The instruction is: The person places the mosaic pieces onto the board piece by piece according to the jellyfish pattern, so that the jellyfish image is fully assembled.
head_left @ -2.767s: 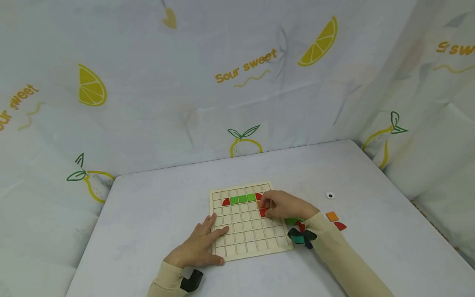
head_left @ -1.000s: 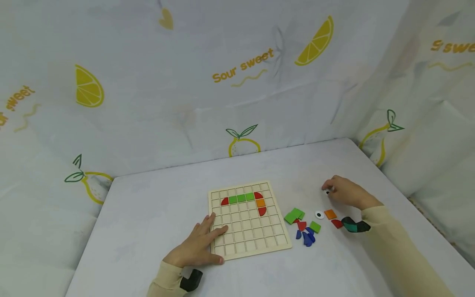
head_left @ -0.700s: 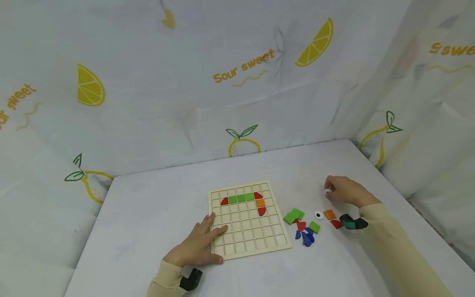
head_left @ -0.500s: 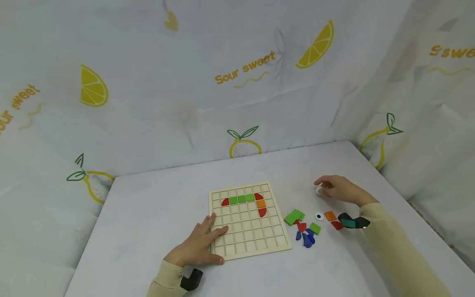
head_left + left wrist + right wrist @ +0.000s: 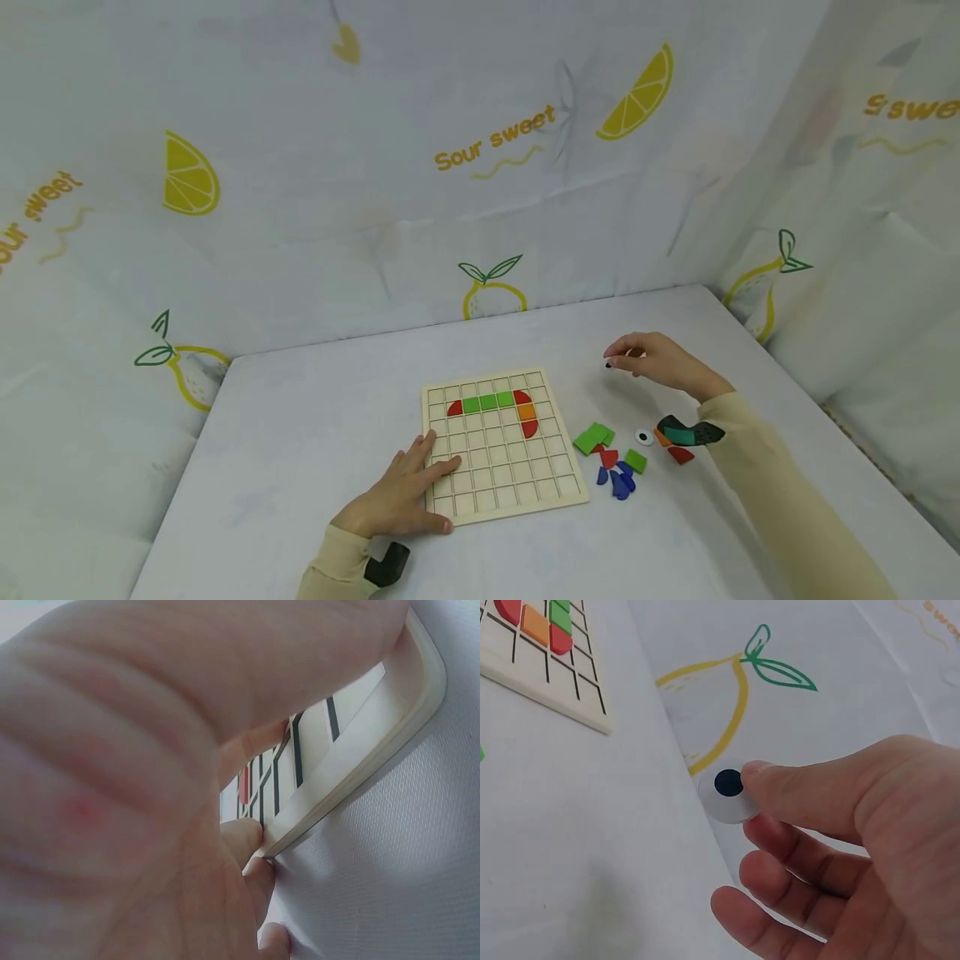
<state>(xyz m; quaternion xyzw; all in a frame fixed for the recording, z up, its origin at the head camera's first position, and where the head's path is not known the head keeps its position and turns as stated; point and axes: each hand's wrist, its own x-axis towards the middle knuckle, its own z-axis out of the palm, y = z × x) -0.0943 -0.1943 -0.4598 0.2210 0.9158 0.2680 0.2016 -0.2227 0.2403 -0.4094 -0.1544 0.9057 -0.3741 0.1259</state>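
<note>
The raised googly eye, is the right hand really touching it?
Touching: the right wrist view shows the right hand pinching the googly eye, its thumb lying over the edge.

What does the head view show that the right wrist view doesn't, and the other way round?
Only the head view: the left hand resting on the grid board, the blue pieces and a second white disc lying loose.

Only the right wrist view: the thumb clearly overlapping the edge of the held white disc.

Both: the right hand pinching that disc, and red, orange and green pieces on the board.
</note>
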